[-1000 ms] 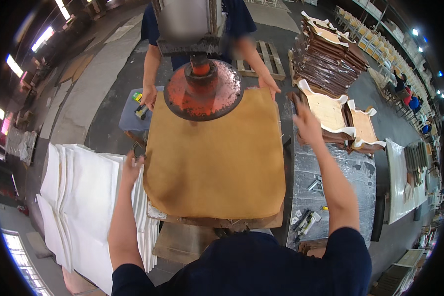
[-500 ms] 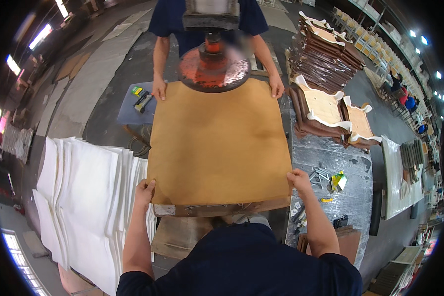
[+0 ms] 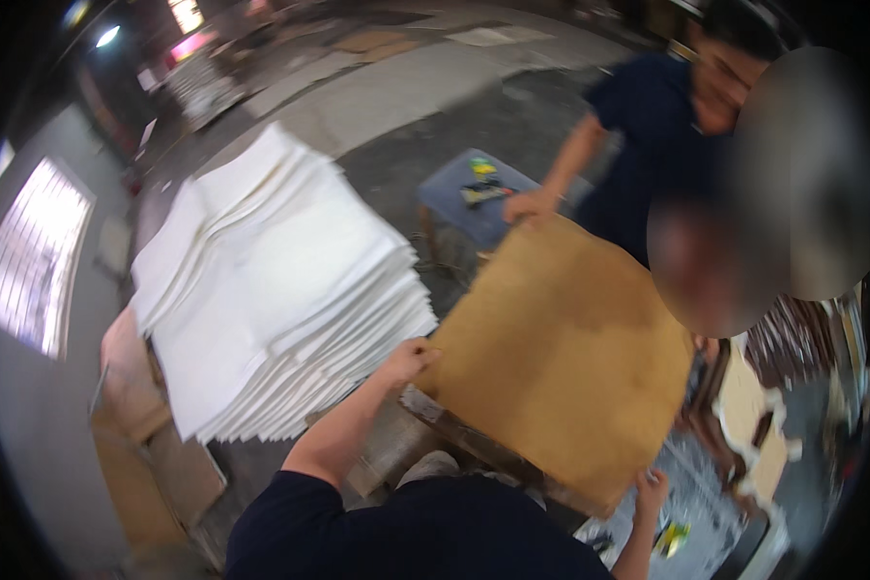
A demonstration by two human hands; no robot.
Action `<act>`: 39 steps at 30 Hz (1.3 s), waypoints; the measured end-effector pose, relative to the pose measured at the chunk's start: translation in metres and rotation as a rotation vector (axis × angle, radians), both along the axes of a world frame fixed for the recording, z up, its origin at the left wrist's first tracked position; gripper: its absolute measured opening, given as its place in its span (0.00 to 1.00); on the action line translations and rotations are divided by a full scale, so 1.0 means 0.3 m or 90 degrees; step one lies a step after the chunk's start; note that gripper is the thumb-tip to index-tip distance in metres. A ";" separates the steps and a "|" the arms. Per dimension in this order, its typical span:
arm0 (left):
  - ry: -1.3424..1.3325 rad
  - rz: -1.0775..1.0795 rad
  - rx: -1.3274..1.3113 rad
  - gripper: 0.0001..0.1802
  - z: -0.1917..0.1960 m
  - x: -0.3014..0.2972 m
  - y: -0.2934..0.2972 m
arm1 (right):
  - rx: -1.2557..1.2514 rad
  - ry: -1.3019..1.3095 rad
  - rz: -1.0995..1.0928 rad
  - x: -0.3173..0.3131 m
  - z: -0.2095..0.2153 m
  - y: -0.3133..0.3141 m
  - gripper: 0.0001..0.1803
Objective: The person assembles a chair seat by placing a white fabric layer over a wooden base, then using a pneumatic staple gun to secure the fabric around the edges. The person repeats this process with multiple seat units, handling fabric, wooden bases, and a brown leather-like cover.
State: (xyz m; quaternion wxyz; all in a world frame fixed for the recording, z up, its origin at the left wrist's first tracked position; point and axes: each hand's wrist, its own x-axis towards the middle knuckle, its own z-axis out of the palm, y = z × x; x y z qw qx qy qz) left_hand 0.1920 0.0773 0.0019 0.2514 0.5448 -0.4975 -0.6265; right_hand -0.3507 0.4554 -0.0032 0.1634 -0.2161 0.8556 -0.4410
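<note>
A large tan sheet [image 3: 561,348] lies spread in front of me over a flat support whose near edge [image 3: 435,411] shows beneath it. My left hand [image 3: 409,362] is closed on the sheet's near left corner. At the near right corner, my right hand [image 3: 651,489] pinches the edge. A co-worker's hand [image 3: 532,206] grips the far left corner. The co-worker's other hand [image 3: 708,348] shows only in part near the far right corner, behind a blurred grey and reddish shape. What is under the sheet is mostly hidden.
A tall stack of white padding sheets [image 3: 271,261] stands at left. A blue-grey stool [image 3: 454,208] beyond the sheet bears a tool [image 3: 483,193] and a small yellow-green item. At right are a plastic-covered table [image 3: 701,483] and cream-and-brown upholstered pieces [image 3: 744,406].
My view has swung to the left, so the sheet now appears lower right and turned. Both my hands still hold its near corners. The co-worker still grips the far left corner.
</note>
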 end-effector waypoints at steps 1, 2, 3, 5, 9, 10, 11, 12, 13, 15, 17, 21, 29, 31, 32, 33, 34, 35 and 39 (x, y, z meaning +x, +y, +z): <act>-0.006 0.000 -0.017 0.11 0.000 0.008 0.002 | 0.042 0.230 0.006 0.026 -0.015 -0.059 0.21; -0.016 0.015 -0.023 0.11 -0.009 0.058 0.036 | 0.072 0.461 0.024 0.075 0.002 -0.098 0.23; -0.002 0.024 -0.001 0.11 -0.021 0.064 0.051 | 0.027 0.341 0.088 0.095 0.043 -0.144 0.22; -0.025 0.003 -0.018 0.12 -0.042 0.078 0.074 | -0.046 0.098 0.196 0.147 0.110 -0.262 0.21; -0.034 -0.004 -0.066 0.16 -0.075 0.100 0.067 | 0.053 0.030 0.547 0.572 0.167 -0.589 0.14; -0.035 -0.003 -0.076 0.16 -0.084 0.119 0.061 | 0.069 -0.008 0.611 0.703 0.188 -0.667 0.12; -0.014 -0.020 -0.065 0.16 -0.084 0.122 0.049 | 0.095 -0.040 0.663 0.813 0.208 -0.728 0.11; 0.002 -0.034 -0.059 0.17 -0.098 0.138 0.033 | 0.120 -0.061 0.686 0.891 0.194 -0.757 0.11; 0.044 0.013 -0.084 0.18 -0.113 0.164 0.030 | 0.147 -0.084 0.706 0.962 0.166 -0.779 0.11; -0.068 0.061 -0.156 0.19 -0.131 0.292 -0.010 | 0.198 -0.045 0.746 1.035 0.157 -0.817 0.12; -0.205 0.105 -0.169 0.21 -0.148 0.471 -0.054 | 0.239 0.065 0.789 1.076 0.161 -0.835 0.12; -0.601 0.162 -0.273 0.44 -0.251 0.877 -0.196 | 0.312 -0.010 0.666 1.142 0.200 -0.859 0.11; -0.759 -0.134 -0.241 0.37 -0.393 1.334 -0.553 | 0.363 0.070 0.633 1.195 0.183 -0.877 0.11; -0.538 -0.039 -0.122 0.34 -0.339 1.429 -0.652 | 0.381 0.088 0.625 1.207 0.175 -0.881 0.11; -0.433 0.007 -0.065 0.32 -0.325 1.470 -0.688 | 0.385 0.094 0.621 1.210 0.167 -0.887 0.11; -0.445 0.122 -0.150 0.27 -0.312 1.494 -0.705 | 0.371 0.093 0.627 1.211 0.163 -0.889 0.11; -0.480 0.140 -0.165 0.27 -0.302 1.500 -0.711 | 0.357 0.093 0.634 1.211 0.160 -0.888 0.11; -0.506 0.157 -0.179 0.26 -0.305 1.487 -0.713 | 0.347 0.100 0.638 1.213 0.154 -0.888 0.11; -0.694 -0.028 -0.311 0.37 -0.417 1.367 -0.628 | 0.371 0.126 0.604 1.232 0.158 -0.880 0.12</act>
